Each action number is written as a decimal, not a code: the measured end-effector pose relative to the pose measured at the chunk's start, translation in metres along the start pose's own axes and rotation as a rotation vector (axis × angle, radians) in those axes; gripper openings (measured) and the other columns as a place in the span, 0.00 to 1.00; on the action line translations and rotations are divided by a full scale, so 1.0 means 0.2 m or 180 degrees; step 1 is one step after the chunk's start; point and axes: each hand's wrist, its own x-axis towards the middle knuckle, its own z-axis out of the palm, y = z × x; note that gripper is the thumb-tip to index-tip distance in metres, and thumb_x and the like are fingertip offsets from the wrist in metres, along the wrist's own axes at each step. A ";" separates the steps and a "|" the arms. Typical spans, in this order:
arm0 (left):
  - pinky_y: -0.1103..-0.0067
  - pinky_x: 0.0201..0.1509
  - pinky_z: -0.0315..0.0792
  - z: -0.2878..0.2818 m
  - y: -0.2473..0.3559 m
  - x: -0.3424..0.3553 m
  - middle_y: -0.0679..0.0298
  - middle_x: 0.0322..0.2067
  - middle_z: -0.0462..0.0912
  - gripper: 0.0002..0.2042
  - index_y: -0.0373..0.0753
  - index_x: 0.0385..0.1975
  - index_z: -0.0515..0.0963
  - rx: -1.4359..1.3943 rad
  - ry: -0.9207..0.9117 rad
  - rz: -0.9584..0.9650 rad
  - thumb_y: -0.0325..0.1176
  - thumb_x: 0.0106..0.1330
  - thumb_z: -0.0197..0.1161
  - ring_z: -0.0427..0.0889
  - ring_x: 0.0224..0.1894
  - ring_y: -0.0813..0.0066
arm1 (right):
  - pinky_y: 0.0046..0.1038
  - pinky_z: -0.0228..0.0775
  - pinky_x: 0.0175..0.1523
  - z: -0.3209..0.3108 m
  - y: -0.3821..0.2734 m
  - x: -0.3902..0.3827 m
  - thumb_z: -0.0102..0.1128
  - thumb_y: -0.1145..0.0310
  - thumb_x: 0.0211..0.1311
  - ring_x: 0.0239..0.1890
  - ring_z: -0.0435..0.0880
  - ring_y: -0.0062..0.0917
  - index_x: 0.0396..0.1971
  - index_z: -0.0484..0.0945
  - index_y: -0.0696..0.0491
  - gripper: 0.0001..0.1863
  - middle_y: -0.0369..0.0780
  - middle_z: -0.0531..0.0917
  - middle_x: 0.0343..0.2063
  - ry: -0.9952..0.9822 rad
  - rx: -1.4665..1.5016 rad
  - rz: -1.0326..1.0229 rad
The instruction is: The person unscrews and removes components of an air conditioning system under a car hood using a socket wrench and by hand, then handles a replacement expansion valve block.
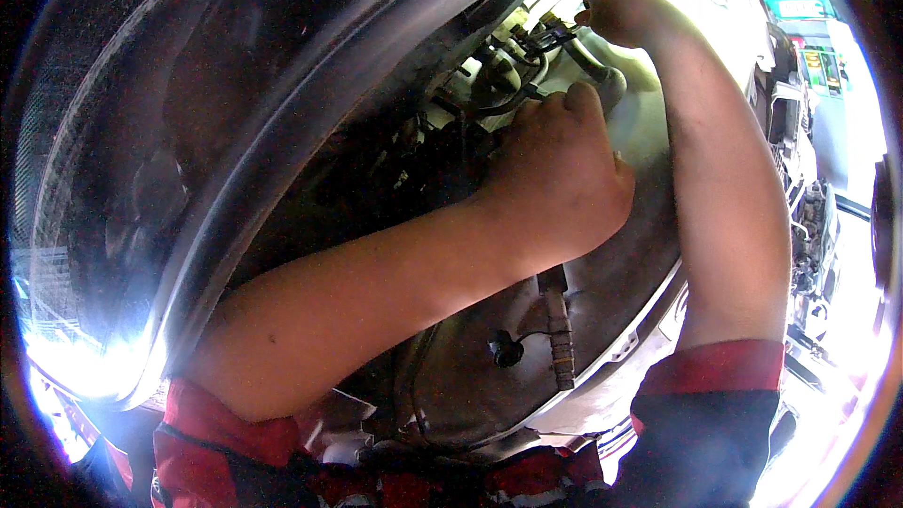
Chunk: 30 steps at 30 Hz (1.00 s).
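My left hand (560, 174) is closed in a cramped recess of a vehicle, below a cluster of dark hoses and fittings (513, 66); what its fingers grip is hidden. My right hand (625, 9) is higher, at the upper right, with curled fingers beside the fittings; I cannot make out what they hold. A curved dark hose (602, 75) runs between my two hands, over a pale surface (640, 75). Under my left forearm are a dark plate (480, 386), a ribbed rod-like part (560, 339) and a small black clip (506, 348).
A large dark curved panel (169, 132) with a raised lip fills the left side, close to my left forearm. A light metal edge (621, 348) runs below my hands. Beyond my right forearm are engine parts (809, 235) and a teal shelf or cabinet (800, 7) in bright background light.
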 end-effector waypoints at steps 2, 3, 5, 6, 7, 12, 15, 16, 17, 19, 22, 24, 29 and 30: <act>0.57 0.54 0.73 -0.01 0.00 0.00 0.37 0.39 0.80 0.21 0.24 0.47 0.70 0.0033 0.0010 -0.0007 0.32 0.58 0.63 0.80 0.45 0.39 | 0.41 0.75 0.46 -0.02 -0.01 0.00 0.64 0.60 0.63 0.39 0.84 0.47 0.32 0.84 0.61 0.16 0.54 0.84 0.33 -0.0018 -0.0007 -0.0003; 0.57 0.54 0.73 -0.01 0.00 -0.01 0.37 0.39 0.80 0.21 0.24 0.47 0.70 0.0059 0.0015 -0.0012 0.32 0.58 0.63 0.80 0.45 0.39 | 0.41 0.75 0.46 -0.02 -0.02 0.00 0.64 0.60 0.63 0.39 0.84 0.47 0.32 0.84 0.61 0.16 0.54 0.84 0.33 -0.0013 -0.0005 -0.0011; 0.56 0.54 0.73 -0.01 0.00 -0.01 0.37 0.39 0.80 0.21 0.24 0.46 0.70 0.0052 0.0036 -0.0012 0.32 0.58 0.63 0.80 0.45 0.39 | 0.41 0.75 0.46 -0.02 -0.02 0.00 0.65 0.60 0.63 0.39 0.84 0.47 0.33 0.84 0.61 0.16 0.54 0.84 0.34 -0.0037 -0.0043 -0.0023; 0.56 0.54 0.73 -0.01 0.00 -0.01 0.37 0.39 0.80 0.21 0.23 0.46 0.70 0.0045 0.0055 -0.0010 0.32 0.58 0.63 0.80 0.46 0.39 | 0.41 0.75 0.46 -0.02 -0.02 0.00 0.65 0.60 0.63 0.39 0.84 0.47 0.33 0.84 0.61 0.16 0.54 0.84 0.34 -0.0037 -0.0043 -0.0027; 0.56 0.54 0.73 -0.01 0.01 -0.01 0.37 0.39 0.80 0.21 0.23 0.46 0.70 0.0040 0.0055 -0.0006 0.32 0.58 0.63 0.80 0.46 0.39 | 0.42 0.75 0.46 -0.01 -0.02 0.00 0.65 0.60 0.63 0.40 0.84 0.47 0.33 0.84 0.61 0.16 0.53 0.84 0.35 -0.0023 -0.0043 0.0027; 0.56 0.54 0.73 -0.01 0.03 -0.01 0.36 0.39 0.80 0.21 0.23 0.47 0.69 0.0232 -0.0030 -0.0083 0.32 0.59 0.63 0.80 0.45 0.39 | 0.42 0.75 0.46 -0.03 -0.02 -0.05 0.67 0.60 0.61 0.41 0.83 0.48 0.32 0.82 0.61 0.16 0.52 0.84 0.35 0.0241 -0.0068 0.0095; 0.56 0.53 0.73 -0.01 0.01 -0.01 0.36 0.38 0.80 0.21 0.24 0.47 0.69 0.0092 0.0022 -0.0061 0.32 0.59 0.62 0.81 0.44 0.39 | 0.43 0.74 0.47 -0.03 -0.02 -0.05 0.68 0.60 0.59 0.41 0.83 0.48 0.30 0.81 0.61 0.16 0.52 0.84 0.34 0.0320 -0.0030 -0.0025; 0.56 0.53 0.73 0.00 0.00 -0.01 0.36 0.38 0.80 0.21 0.24 0.47 0.69 0.0095 0.0025 -0.0063 0.32 0.59 0.62 0.81 0.44 0.39 | 0.43 0.74 0.47 -0.04 -0.04 -0.06 0.69 0.60 0.58 0.41 0.83 0.48 0.30 0.81 0.61 0.16 0.53 0.84 0.34 0.0353 0.0002 0.0029; 0.56 0.53 0.73 0.00 0.00 -0.01 0.36 0.38 0.80 0.21 0.24 0.47 0.69 0.0076 0.0070 -0.0003 0.32 0.59 0.62 0.81 0.44 0.39 | 0.43 0.74 0.47 -0.05 -0.05 -0.07 0.69 0.60 0.58 0.41 0.83 0.48 0.30 0.81 0.61 0.17 0.53 0.83 0.34 0.0386 0.0035 0.0082; 0.56 0.52 0.73 0.00 0.00 -0.01 0.36 0.38 0.80 0.21 0.24 0.47 0.69 0.0064 0.0120 0.0050 0.32 0.59 0.62 0.81 0.44 0.40 | 0.42 0.74 0.47 -0.09 -0.06 -0.11 0.68 0.62 0.57 0.41 0.83 0.48 0.30 0.81 0.60 0.14 0.53 0.83 0.33 0.0375 0.0054 -0.0025; 0.56 0.52 0.73 -0.01 0.00 -0.01 0.37 0.38 0.80 0.21 0.23 0.48 0.69 0.0104 0.0037 0.0025 0.33 0.59 0.62 0.81 0.44 0.40 | 0.42 0.75 0.46 -0.10 -0.06 -0.12 0.65 0.68 0.56 0.42 0.83 0.48 0.30 0.81 0.59 0.09 0.53 0.83 0.33 0.0312 0.0016 -0.0081; 0.56 0.53 0.73 0.00 0.01 0.00 0.37 0.38 0.79 0.22 0.23 0.49 0.69 0.0097 -0.0034 0.0006 0.33 0.59 0.62 0.81 0.44 0.40 | 0.42 0.75 0.46 -0.10 -0.05 -0.14 0.63 0.72 0.55 0.42 0.83 0.48 0.31 0.82 0.59 0.06 0.53 0.83 0.34 0.0256 -0.0057 -0.0011; 0.56 0.53 0.73 -0.01 0.00 -0.01 0.37 0.38 0.79 0.22 0.23 0.49 0.69 0.0159 0.0079 0.0006 0.33 0.59 0.62 0.80 0.44 0.40 | 0.42 0.75 0.47 -0.09 -0.07 -0.12 0.58 0.77 0.53 0.43 0.83 0.48 0.29 0.81 0.58 0.04 0.53 0.83 0.34 0.0219 -0.0149 -0.0036; 0.56 0.53 0.73 -0.01 0.01 -0.01 0.37 0.39 0.79 0.22 0.24 0.49 0.69 0.0129 0.0055 -0.0015 0.33 0.59 0.63 0.80 0.45 0.40 | 0.42 0.75 0.47 -0.08 -0.07 -0.11 0.58 0.77 0.53 0.43 0.83 0.48 0.29 0.81 0.58 0.04 0.53 0.83 0.34 0.0219 -0.0150 -0.0039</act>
